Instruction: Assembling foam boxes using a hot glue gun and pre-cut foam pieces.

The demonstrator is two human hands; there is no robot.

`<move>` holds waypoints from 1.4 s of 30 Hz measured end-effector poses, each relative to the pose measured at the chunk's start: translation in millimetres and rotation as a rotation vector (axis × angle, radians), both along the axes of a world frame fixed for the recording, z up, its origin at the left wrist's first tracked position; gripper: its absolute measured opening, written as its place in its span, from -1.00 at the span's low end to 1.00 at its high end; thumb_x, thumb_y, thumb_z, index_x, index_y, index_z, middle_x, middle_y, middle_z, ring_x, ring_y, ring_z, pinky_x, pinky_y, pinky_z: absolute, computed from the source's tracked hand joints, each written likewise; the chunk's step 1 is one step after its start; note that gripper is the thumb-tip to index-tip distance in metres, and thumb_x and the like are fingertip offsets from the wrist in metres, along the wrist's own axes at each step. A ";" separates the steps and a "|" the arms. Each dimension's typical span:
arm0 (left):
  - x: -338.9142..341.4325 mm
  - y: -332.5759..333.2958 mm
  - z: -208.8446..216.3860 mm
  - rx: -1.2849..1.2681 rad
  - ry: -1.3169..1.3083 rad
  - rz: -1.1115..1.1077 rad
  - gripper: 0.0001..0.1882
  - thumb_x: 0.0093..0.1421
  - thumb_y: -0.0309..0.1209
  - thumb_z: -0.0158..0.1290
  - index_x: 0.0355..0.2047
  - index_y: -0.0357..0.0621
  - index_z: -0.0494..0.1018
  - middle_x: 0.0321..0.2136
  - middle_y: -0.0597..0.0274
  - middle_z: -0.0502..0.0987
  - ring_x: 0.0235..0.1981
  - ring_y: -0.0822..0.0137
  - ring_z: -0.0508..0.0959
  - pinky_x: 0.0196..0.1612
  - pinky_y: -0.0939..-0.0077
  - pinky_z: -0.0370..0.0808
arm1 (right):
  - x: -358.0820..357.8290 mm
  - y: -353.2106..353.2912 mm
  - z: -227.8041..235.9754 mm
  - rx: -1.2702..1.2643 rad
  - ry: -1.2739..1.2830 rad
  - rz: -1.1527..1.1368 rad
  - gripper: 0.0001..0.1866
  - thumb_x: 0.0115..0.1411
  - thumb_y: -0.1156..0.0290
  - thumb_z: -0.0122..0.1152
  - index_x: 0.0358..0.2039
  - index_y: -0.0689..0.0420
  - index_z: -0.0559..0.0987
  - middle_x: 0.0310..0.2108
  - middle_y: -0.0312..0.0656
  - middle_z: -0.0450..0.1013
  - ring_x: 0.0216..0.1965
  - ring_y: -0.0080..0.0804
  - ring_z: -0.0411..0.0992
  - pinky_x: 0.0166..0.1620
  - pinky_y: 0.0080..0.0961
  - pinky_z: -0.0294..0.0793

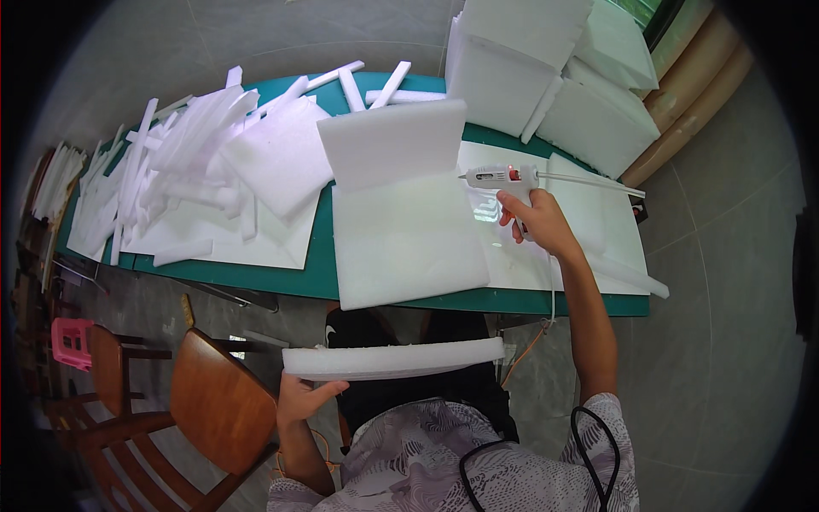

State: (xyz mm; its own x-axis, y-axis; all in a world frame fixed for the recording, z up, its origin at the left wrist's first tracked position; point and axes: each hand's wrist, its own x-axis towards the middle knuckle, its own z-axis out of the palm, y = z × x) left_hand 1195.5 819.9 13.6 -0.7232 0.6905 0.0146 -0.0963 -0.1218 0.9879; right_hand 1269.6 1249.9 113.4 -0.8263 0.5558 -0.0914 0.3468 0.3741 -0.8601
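Observation:
My right hand (539,217) is closed round the handle of a white hot glue gun (495,177), its nozzle pointing left and a clear glue stick (589,182) running out of its back. Low in front of my body, my left hand (305,398) grips the left end of a thick white foam panel (392,358), seen edge-on. On the table between the hands lies a flat square foam sheet (409,243). A second foam piece (394,147) stands along its far edge, and the glue gun's tip is close to its right side.
The green table (320,256) carries a heap of foam strips (192,162) on the left. White foam blocks (512,64) are stacked at the back right, beside brown rolls (699,85). Wooden chairs (217,397) and a pink stool (72,343) stand at the left.

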 end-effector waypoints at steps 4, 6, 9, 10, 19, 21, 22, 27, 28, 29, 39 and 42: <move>-0.8 0.3 0.9 -0.013 0.013 -0.003 -0.60 -0.08 -0.60 0.35 -0.20 -0.34 0.49 -0.31 0.17 0.59 -0.25 0.42 0.56 -0.13 0.51 0.47 | -0.2 0.2 -0.4 0.012 -0.018 0.000 -0.55 0.22 0.09 0.13 -0.44 0.33 0.50 -0.61 -0.17 0.45 -0.73 -0.52 0.36 -0.61 -0.56 0.35; -0.5 1.2 1.1 -0.019 0.006 -0.007 -0.59 -0.08 -0.60 0.35 -0.19 -0.34 0.48 -0.30 0.17 0.59 -0.24 0.41 0.56 -0.12 0.51 0.47 | -0.1 0.5 -1.5 0.006 -0.025 0.004 -0.55 0.22 0.09 0.13 -0.45 0.33 0.50 -0.62 -0.17 0.44 -0.73 -0.51 0.36 -0.61 -0.56 0.36; 0.1 3.0 1.1 -0.001 0.006 0.001 -0.59 -0.07 -0.60 0.35 -0.19 -0.35 0.48 -0.29 0.16 0.59 -0.22 0.41 0.56 -0.10 0.49 0.46 | 0.9 1.6 -2.8 0.003 -0.040 0.012 -0.54 0.22 0.09 0.13 -0.40 0.35 0.51 -0.60 -0.16 0.45 -0.72 -0.52 0.37 -0.61 -0.55 0.36; 0.1 3.7 1.2 0.000 0.007 -0.004 -0.59 -0.07 -0.60 0.34 -0.18 -0.35 0.48 -0.28 0.16 0.59 -0.21 0.40 0.56 -0.10 0.49 0.46 | 2.2 0.3 -2.2 -0.001 -0.018 0.001 -0.54 0.22 0.09 0.13 -0.36 0.37 0.51 -0.56 -0.15 0.47 -0.71 -0.52 0.37 -0.61 -0.55 0.36; -0.3 8.1 3.3 0.004 0.002 -0.007 -0.59 -0.06 -0.59 0.34 -0.18 -0.35 0.48 -0.26 0.15 0.59 -0.19 0.39 0.56 -0.07 0.48 0.45 | 22.9 -7.9 4.9 -0.083 0.017 0.025 -0.54 0.22 0.12 0.13 -0.23 0.37 0.52 -0.39 -0.15 0.54 -0.71 -0.54 0.34 -0.60 -0.60 0.32; -0.4 7.9 2.5 0.000 -0.002 -0.006 -0.59 -0.07 -0.59 0.35 -0.18 -0.35 0.48 -0.27 0.15 0.59 -0.19 0.39 0.56 -0.08 0.48 0.46 | 29.7 -12.0 8.5 -0.094 0.001 0.051 -0.54 0.22 0.13 0.13 -0.22 0.38 0.52 -0.39 -0.14 0.54 -0.72 -0.55 0.34 -0.60 -0.60 0.32; -0.5 7.3 0.9 0.000 -0.010 -0.012 -0.59 -0.07 -0.59 0.35 -0.18 -0.35 0.48 -0.27 0.16 0.59 -0.19 0.40 0.56 -0.08 0.48 0.46 | 33.0 -14.4 9.3 -0.101 -0.014 0.057 -0.55 0.22 0.14 0.13 -0.21 0.38 0.52 -0.39 -0.14 0.54 -0.72 -0.56 0.34 -0.60 -0.60 0.32; -2.5 9.3 -1.8 -0.009 -0.013 -0.040 -0.59 -0.07 -0.59 0.35 -0.18 -0.34 0.48 -0.29 0.17 0.60 -0.20 0.41 0.56 -0.10 0.49 0.46 | 47.7 -20.7 9.9 -0.131 -0.028 0.060 -0.55 0.23 0.15 0.12 -0.17 0.37 0.51 -0.38 -0.15 0.54 -0.72 -0.58 0.34 -0.61 -0.60 0.32; -2.5 9.8 -2.2 -0.009 -0.018 -0.034 -0.59 -0.07 -0.59 0.35 -0.18 -0.34 0.48 -0.29 0.17 0.60 -0.21 0.41 0.56 -0.10 0.49 0.46 | 48.9 -20.7 8.4 -0.135 -0.023 0.059 -0.55 0.23 0.16 0.12 -0.16 0.37 0.51 -0.38 -0.15 0.54 -0.72 -0.58 0.34 -0.61 -0.60 0.32; -2.4 10.6 -2.0 -0.009 -0.024 -0.029 -0.59 -0.07 -0.59 0.35 -0.18 -0.34 0.48 -0.29 0.18 0.59 -0.21 0.41 0.56 -0.10 0.49 0.46 | 49.9 -20.3 7.2 -0.140 -0.017 0.059 -0.55 0.23 0.16 0.12 -0.15 0.37 0.51 -0.37 -0.15 0.54 -0.71 -0.58 0.34 -0.62 -0.60 0.32; -1.1 12.8 -0.7 -0.024 -0.025 -0.025 -0.58 -0.08 -0.59 0.36 -0.19 -0.33 0.48 -0.28 0.17 0.59 -0.21 0.41 0.56 -0.10 0.48 0.47 | 52.0 -19.9 0.7 -0.122 -0.048 0.046 -0.58 0.22 0.14 0.14 -0.29 0.34 0.54 -0.52 -0.22 0.51 -0.72 -0.59 0.35 -0.63 -0.61 0.31; -1.8 12.5 -1.0 -0.034 -0.021 -0.040 -0.58 -0.08 -0.59 0.36 -0.19 -0.33 0.49 -0.29 0.17 0.59 -0.21 0.41 0.56 -0.10 0.48 0.47 | 53.2 -18.1 -3.5 -0.123 -0.053 0.040 -0.59 0.22 0.14 0.14 -0.32 0.33 0.54 -0.56 -0.24 0.49 -0.72 -0.59 0.35 -0.63 -0.61 0.30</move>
